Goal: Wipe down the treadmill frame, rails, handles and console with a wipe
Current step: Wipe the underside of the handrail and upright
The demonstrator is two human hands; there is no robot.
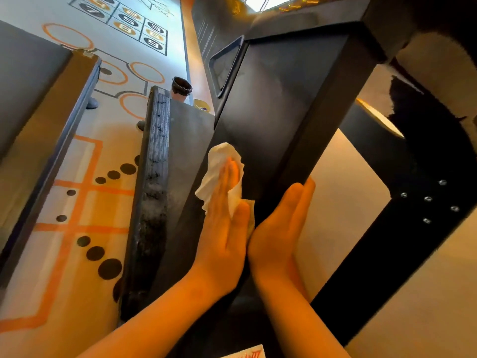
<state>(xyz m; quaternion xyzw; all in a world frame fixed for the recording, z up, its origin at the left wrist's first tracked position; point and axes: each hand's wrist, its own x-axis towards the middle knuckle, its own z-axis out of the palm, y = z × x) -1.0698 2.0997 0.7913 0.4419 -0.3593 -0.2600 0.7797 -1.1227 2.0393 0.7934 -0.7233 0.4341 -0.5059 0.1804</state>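
Left hand is flat with fingers straight and nothing pinched. Palm and fingers press the crumpled white paper wipe onto the broad face of the matte black rectangular upright post of the treadmill frame. The wipe sits low on the post and bunches out past the fingertips and along the thumb side. Right hand is also flat and straight-fingered and holds nothing. It lies against the adjoining narrow face of the same post, heels of the two hands touching or nearly so. Looks like bracing; can't tell how much load is on it. Step in hand, my read: wiping the frame upright, lower section. The face above the wipe looks hazy, so the stroke likely needs to run up toward the crosspiece. That calls for steady flat pressure, since an unclamped palm can let the wipe slip. After that, the narrow face under the right hand. Left of the post: dark ribbed side rail, dusty and scuffed, apparently not yet wiped. Beyond it: pale floor with orange lines and black dots. Right side: black bracket with silver bolts. Console and handles not in view.
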